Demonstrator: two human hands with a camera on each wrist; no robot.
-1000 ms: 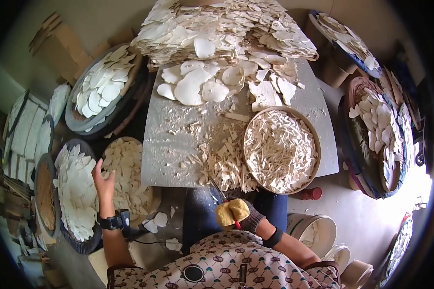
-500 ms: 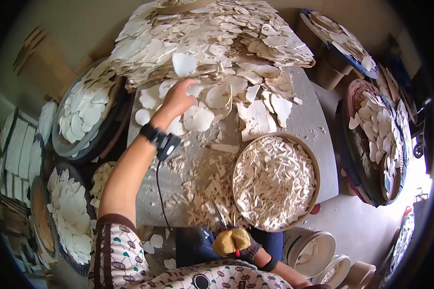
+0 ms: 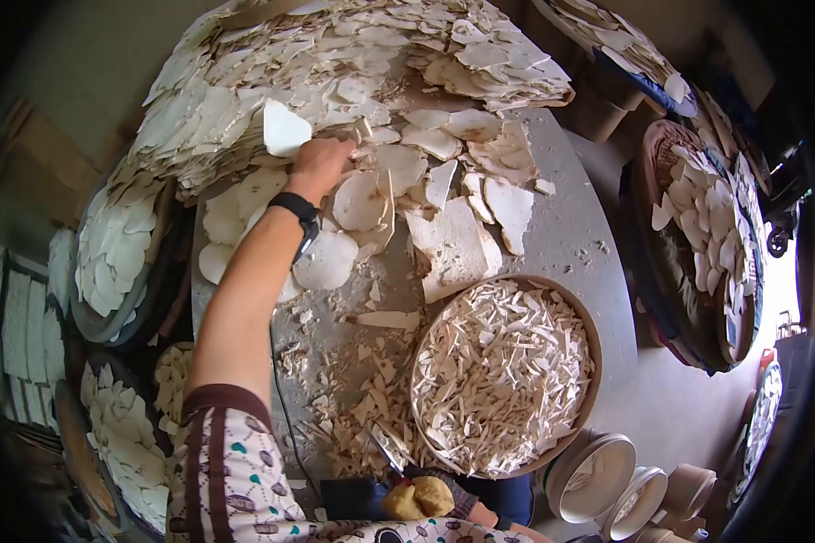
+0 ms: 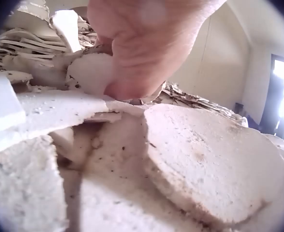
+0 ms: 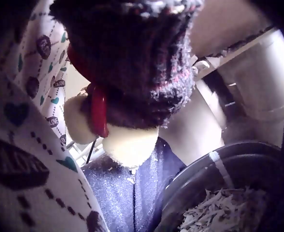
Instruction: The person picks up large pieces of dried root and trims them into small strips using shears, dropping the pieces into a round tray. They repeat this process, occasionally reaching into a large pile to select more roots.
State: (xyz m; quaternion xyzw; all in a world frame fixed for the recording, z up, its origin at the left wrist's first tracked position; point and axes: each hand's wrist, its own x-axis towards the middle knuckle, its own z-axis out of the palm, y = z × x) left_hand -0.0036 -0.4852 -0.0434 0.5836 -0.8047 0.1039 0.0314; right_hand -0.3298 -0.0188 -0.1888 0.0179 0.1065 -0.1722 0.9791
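Note:
My bare left hand (image 3: 321, 167) reaches into flat pale slices (image 3: 360, 201) at the foot of a big pile on the grey table (image 3: 589, 226). In the left wrist view its thumb side comes down beside a rounded slice (image 4: 88, 72), and the fingertips are hidden, so I cannot tell whether they grip it. A broad slice (image 4: 214, 159) lies closer to that camera. Low over my lap, my gloved right hand (image 5: 132, 67) holds scissors with a red handle (image 5: 99, 111) and yellow padding (image 3: 417, 498); the blades (image 3: 388, 451) point toward the table.
A round tray (image 3: 593, 380) of chopped strips stands at the table's front edge, with loose scraps (image 3: 353, 430) left of it. The slice pile (image 3: 290, 63) fills the back. Loaded trays stand left and right (image 3: 647, 244); buckets (image 3: 598, 475) sit on the floor at right.
My left hand has come up from beside the table at left and reached over it into the slices at the back. The right hand stays low with the scissors while the head view shifts.

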